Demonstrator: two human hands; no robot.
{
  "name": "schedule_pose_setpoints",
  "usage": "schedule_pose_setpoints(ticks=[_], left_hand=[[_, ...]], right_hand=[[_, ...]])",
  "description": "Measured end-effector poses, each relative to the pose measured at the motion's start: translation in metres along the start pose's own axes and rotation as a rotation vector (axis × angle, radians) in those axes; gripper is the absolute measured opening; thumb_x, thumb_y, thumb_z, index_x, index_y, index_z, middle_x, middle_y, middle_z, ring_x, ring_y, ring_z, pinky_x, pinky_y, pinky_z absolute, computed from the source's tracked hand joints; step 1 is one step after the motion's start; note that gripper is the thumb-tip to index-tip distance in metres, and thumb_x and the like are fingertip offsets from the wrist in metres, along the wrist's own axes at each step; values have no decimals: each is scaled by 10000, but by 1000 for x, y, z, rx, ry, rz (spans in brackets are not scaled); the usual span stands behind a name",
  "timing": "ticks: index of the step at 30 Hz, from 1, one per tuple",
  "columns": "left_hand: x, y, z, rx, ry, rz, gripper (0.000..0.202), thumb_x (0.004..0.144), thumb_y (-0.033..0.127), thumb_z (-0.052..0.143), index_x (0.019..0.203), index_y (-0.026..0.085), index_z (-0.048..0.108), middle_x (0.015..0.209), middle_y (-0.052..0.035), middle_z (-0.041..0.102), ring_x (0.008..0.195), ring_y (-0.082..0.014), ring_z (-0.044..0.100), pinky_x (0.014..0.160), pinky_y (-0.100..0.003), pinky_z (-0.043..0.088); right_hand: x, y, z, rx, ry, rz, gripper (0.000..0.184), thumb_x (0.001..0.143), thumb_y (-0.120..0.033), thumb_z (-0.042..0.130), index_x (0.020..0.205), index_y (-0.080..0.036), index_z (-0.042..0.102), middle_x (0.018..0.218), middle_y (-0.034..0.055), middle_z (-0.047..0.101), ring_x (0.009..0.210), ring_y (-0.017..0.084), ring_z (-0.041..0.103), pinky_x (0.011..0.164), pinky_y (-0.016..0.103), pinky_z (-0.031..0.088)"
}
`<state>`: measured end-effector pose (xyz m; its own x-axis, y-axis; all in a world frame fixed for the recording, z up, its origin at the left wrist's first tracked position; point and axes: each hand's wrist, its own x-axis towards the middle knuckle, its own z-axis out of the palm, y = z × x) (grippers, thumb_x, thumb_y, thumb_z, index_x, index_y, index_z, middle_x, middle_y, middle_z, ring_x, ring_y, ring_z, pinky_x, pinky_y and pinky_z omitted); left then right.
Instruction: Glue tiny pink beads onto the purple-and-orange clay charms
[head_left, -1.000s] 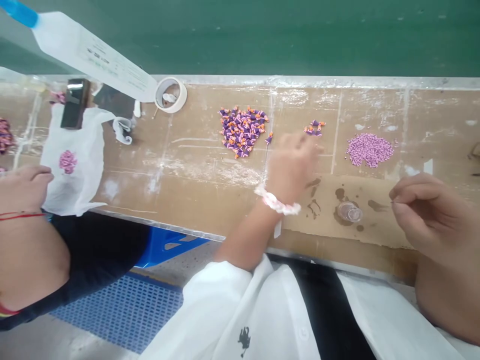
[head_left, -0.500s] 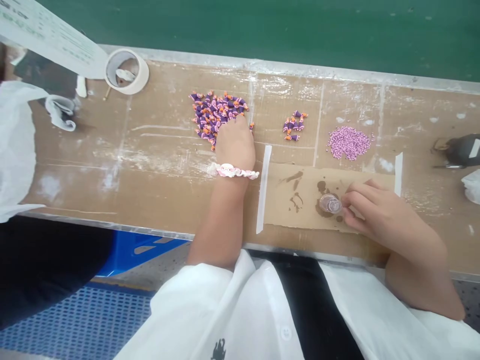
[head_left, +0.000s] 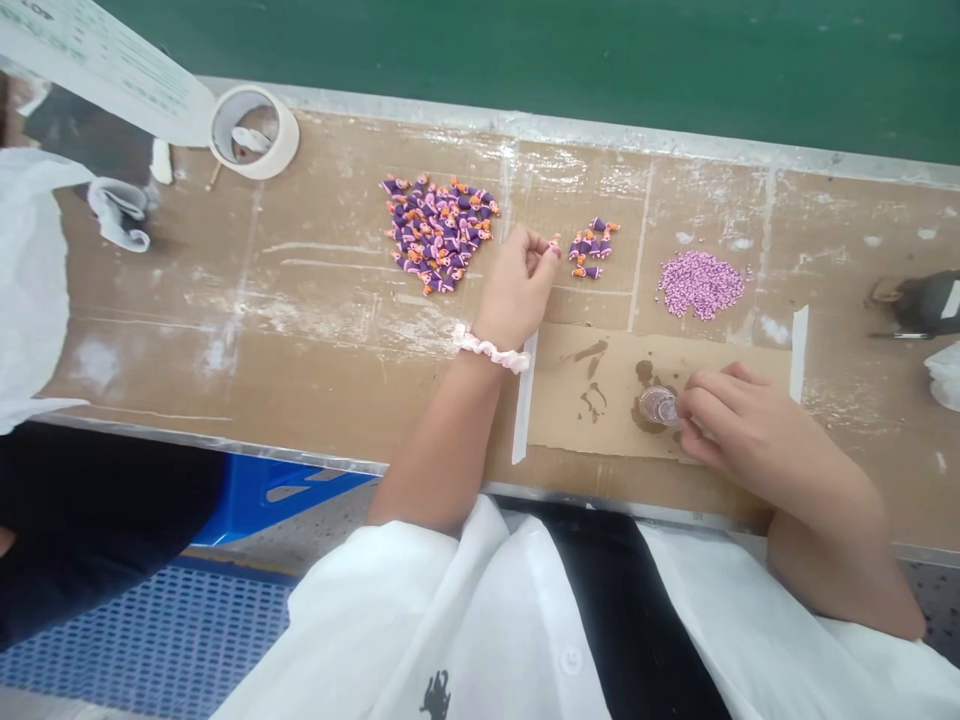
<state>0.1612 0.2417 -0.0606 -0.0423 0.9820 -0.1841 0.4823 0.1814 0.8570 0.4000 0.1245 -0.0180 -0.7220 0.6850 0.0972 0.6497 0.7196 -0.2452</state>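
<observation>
My left hand (head_left: 523, 270), with a pink-and-white band at the wrist, pinches a small purple, pink and orange figurine (head_left: 555, 243) between thumb and fingers. To its left lies a pile of similar figurines (head_left: 439, 235); close by on its right is a small group of them (head_left: 591, 247). My right hand (head_left: 720, 415) has its fingers pressed together at the right rim of a small clear cup (head_left: 657, 404). What those fingertips hold, if anything, is hidden. The cup stands on a stained cardboard sheet (head_left: 570, 410) taped at its sides.
Tiny pink-purple beads (head_left: 703, 285) lie heaped behind the right hand. A roll of white tape (head_left: 283, 145) and white paper sheets (head_left: 30, 300) are at the left. A dark object (head_left: 926, 303) rests at the far right. Someone's dark-clothed leg (head_left: 97, 520) shows at lower left.
My left hand has moved right from the figurine pile and now holds one figurine near the small group. My right hand has shifted slightly left against the cup.
</observation>
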Motion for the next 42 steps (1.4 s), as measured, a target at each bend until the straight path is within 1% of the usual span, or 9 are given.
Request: schedule_pose_setpoints(ticks=[4, 7, 10, 12, 16, 22, 29, 38, 42], left_hand=[[-18, 15, 12, -611, -321, -180, 170, 909, 157, 489, 746, 185, 450, 588, 70, 278, 466, -42, 254, 460, -181, 236], [-38, 27, 17, -917, -630, -327, 185, 890, 171, 521, 729, 176, 431, 594, 75, 246, 478, -30, 247, 436, -140, 180], [-55, 33, 20, -1051, -861, -413, 167, 872, 193, 548, 748, 178, 436, 591, 72, 276, 484, -30, 275, 428, -117, 183], [-64, 34, 23, -1093, -935, -435, 133, 879, 194, 536, 781, 185, 445, 582, 73, 290, 480, -33, 269, 427, -110, 189], [-73, 30, 29, -1122, -1047, -426, 159, 904, 261, 553, 819, 191, 439, 594, 75, 301, 495, -38, 264, 436, -111, 198], [-79, 26, 32, -1084, -1161, -326, 251, 904, 389, 592, 864, 202, 430, 619, 84, 288, 517, -42, 226, 456, -125, 200], [-83, 28, 33, -1073, -1203, -288, 312, 893, 450, 603, 868, 206, 411, 597, 95, 282, 518, -43, 218, 455, -123, 208], [-84, 30, 33, -1092, -1185, -250, 311, 890, 424, 619, 869, 198, 406, 585, 103, 290, 513, -39, 223, 448, -124, 214], [-86, 29, 35, -1065, -1128, -205, 359, 859, 464, 647, 860, 196, 407, 580, 103, 320, 497, -36, 242, 441, -139, 234]], right_hand=[[0, 0, -7, 86, 83, 26, 145, 911, -110, 520, 830, -213, 458, 741, 11, 545, 626, 154, 478, 629, 316, 402], [0, -1, -9, 167, 188, 90, 150, 880, -101, 567, 862, -221, 478, 759, 11, 545, 664, 159, 520, 623, 316, 428], [2, -4, -5, 254, 360, 184, 195, 847, -73, 592, 875, -232, 481, 789, 15, 542, 682, 162, 542, 589, 311, 433], [4, -6, -1, 299, 448, 236, 223, 830, -43, 585, 869, -234, 476, 772, 6, 527, 664, 152, 534, 554, 301, 411], [6, -8, 4, 400, 522, 272, 223, 805, -29, 577, 845, -227, 483, 738, -8, 508, 641, 136, 501, 548, 298, 393], [7, -10, 5, 492, 536, 274, 213, 788, -36, 584, 835, -227, 503, 732, -11, 509, 637, 138, 490, 568, 311, 393], [8, -12, 4, 461, 506, 218, 221, 798, -31, 584, 871, -222, 500, 773, -1, 518, 662, 129, 514, 551, 287, 415], [8, -12, 4, 380, 496, 237, 179, 815, -67, 576, 855, -224, 500, 744, -5, 524, 657, 135, 554, 516, 277, 428], [7, -14, 4, 346, 481, 240, 183, 820, -59, 576, 861, -220, 499, 756, -2, 530, 673, 136, 559, 514, 269, 428]])
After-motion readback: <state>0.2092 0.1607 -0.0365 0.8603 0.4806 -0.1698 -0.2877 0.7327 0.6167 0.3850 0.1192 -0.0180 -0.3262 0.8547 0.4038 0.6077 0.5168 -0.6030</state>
